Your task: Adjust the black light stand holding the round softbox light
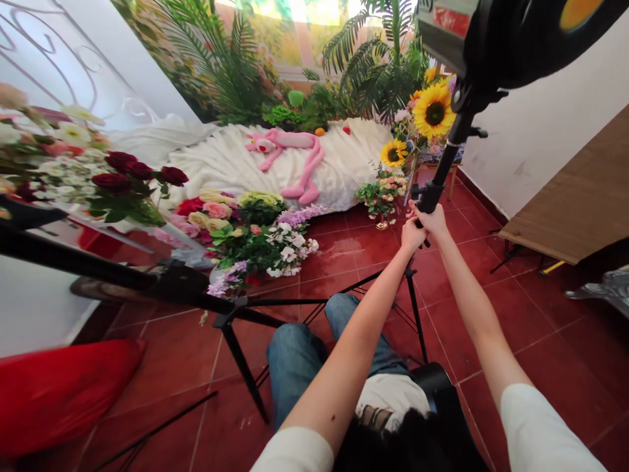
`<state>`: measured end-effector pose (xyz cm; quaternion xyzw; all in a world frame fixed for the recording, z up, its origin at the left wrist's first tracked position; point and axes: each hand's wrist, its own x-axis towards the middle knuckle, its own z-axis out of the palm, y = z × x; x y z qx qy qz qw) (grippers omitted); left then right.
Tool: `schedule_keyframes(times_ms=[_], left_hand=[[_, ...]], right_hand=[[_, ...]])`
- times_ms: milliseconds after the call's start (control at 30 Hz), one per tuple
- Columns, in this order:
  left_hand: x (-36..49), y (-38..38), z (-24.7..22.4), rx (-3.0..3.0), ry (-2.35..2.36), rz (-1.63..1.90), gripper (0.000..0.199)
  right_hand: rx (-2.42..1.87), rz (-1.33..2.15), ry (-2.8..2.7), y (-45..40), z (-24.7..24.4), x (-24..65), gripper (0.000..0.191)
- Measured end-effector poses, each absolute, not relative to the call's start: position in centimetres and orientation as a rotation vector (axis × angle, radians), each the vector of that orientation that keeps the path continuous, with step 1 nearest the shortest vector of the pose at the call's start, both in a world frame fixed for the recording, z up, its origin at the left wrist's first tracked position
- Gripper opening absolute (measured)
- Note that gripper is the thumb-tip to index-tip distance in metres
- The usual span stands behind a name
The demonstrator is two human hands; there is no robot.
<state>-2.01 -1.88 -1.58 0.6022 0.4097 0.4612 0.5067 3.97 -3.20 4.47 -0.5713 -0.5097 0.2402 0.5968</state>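
Both my arms reach forward to a black light stand (445,164) standing in front of me to the right. My left hand (413,234) is closed around the pole just under its collar. Slightly higher, my right hand (433,221) grips the same pole at the joint, its fingers partly hidden. A black studio lamp (528,42) tops the stand, cut off by the upper frame edge. The stand's legs spread on the floor by my knees.
Another black stand (177,282) crosses the left side. A pink plush toy (295,141) lies on white draped cloth (211,164). Flowers (260,242), sunflowers (435,113) and palm leaves surround it. A brown board (574,196) leans at right; a red bag-like thing (63,393) is at lower left.
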Motion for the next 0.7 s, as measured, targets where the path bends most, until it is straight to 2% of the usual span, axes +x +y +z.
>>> schedule_keyframes(times_ms=[167,400,700], left_hand=[[-2.3,-2.5,-0.4,1.550,1.075,1.069,0.012],[-2.7,-2.6,1.0,1.693,1.237,0.947,0.028],[-2.8,-3.1,1.3,1.679,1.283,0.901,0.033]], right_hand=[[-1.228,0.588,-1.235,-3.0,8.5,3.7,0.047],[-1.154,0.515,-1.290,-1.8,14.0,4.0,0.048],[-1.304,0.249,-1.524,-3.4,14.6,4.2,0.052]])
